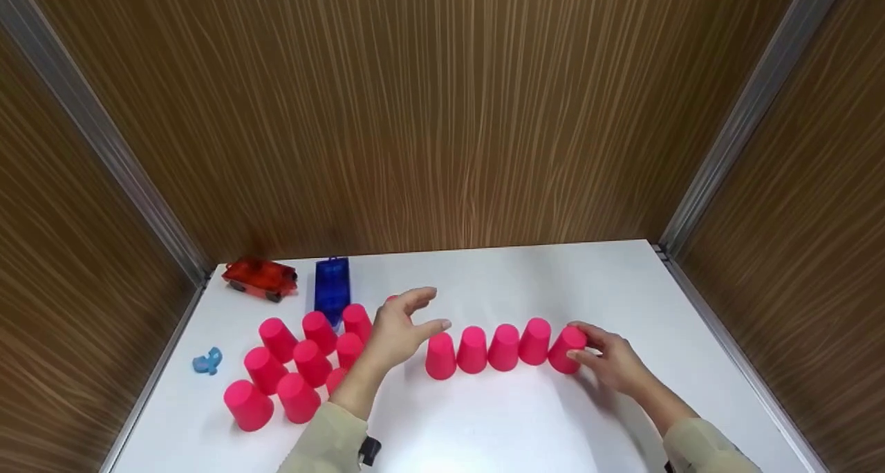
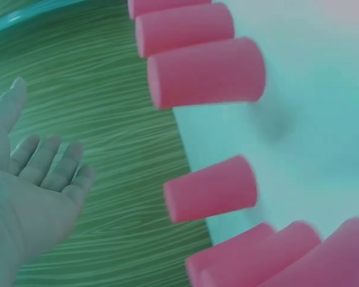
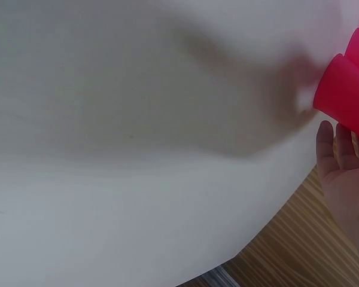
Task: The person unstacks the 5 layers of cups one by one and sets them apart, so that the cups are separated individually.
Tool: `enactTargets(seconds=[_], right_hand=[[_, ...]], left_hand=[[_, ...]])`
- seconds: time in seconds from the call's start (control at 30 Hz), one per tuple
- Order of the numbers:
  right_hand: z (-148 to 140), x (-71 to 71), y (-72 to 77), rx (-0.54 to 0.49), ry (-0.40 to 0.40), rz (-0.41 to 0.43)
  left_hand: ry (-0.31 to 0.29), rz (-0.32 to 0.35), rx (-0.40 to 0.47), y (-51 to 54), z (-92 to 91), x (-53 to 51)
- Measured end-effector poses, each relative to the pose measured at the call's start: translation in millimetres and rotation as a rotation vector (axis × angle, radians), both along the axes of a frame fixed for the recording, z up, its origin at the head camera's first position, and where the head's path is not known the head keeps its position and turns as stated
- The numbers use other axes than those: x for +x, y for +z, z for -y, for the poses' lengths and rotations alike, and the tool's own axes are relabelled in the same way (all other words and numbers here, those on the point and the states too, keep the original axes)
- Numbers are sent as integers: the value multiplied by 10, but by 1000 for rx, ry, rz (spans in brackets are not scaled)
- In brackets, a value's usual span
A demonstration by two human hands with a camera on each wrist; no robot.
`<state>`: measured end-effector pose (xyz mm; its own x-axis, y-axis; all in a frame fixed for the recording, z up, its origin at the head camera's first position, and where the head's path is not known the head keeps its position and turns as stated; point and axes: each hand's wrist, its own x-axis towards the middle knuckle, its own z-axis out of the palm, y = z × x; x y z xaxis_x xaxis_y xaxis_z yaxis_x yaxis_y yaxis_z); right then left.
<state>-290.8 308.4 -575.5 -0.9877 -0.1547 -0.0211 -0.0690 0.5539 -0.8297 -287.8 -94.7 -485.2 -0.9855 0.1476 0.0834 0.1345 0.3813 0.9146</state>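
Note:
Several pink plastic cups stand upside down in a slightly uneven row at the middle right of the white table (image 1: 484, 418). Around the row's rightmost cup (image 1: 565, 354) my right hand (image 1: 612, 364) has its thumb and fingers, gripping it from the right side. In the right wrist view, the fingers lie against that cup (image 3: 347, 95). My left hand (image 1: 399, 329) hovers between the row and a left group of cups, nearest the row's leftmost cup (image 1: 440, 359). Its fingers are spread from the thumb and hold nothing; in the left wrist view the palm (image 2: 36, 203) is bare.
Left of my left forearm, more upturned pink cups (image 1: 265, 371) stand in a cluster, partly hidden by that arm. Behind them are a red toy car (image 1: 261, 279) and a blue translucent object (image 1: 332, 283). A small light-blue piece (image 1: 207, 361) lies far left. Wood-patterned walls (image 1: 456, 113) enclose the table.

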Motion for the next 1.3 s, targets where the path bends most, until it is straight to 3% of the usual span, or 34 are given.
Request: enactTargets(seconds=[0.23, 0.47, 0.6, 1.0, 1.3], right_hand=[[4, -17, 20, 12, 6, -13], [14, -22, 32, 3, 5, -2], [17, -19, 36, 2, 7, -4], [15, 6, 14, -3, 13, -17], [13, 16, 14, -1, -3, 2]], left_hand=[[59, 68, 28, -293, -48, 37], [75, 120, 33, -683, -49, 85], [91, 140, 71, -842, -54, 121], [138, 91, 134, -1084, -134, 171], [184, 101, 127, -1140, -177, 178]])
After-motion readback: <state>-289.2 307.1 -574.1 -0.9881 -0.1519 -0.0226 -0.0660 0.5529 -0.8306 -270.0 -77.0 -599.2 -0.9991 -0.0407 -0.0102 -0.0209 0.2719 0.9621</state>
